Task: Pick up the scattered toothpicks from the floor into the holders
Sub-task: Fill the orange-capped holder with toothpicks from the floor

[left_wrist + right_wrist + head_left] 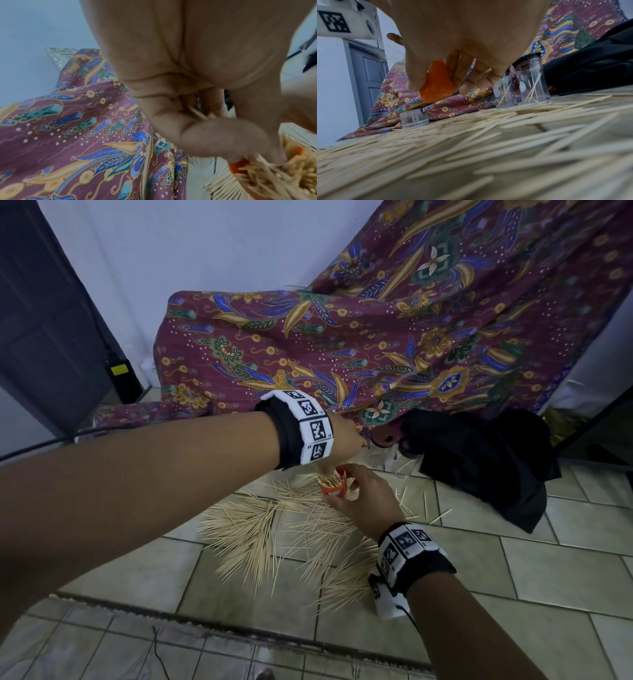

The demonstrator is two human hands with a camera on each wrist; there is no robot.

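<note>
- Right hand [363, 501] grips small orange plastic holder [331, 487], lifted off tiled floor [513, 570], mouth up.
- Left hand [342, 440] directly above it, pinching thin wooden toothpicks [267, 171], points down into holder.
- Scattered toothpicks [274, 535] lie below both hands.

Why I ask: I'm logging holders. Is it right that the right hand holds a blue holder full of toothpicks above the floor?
Not quite: the holder in the right hand is orange, not blue, as the right wrist view shows. It does hold toothpicks above the floor.
</note>
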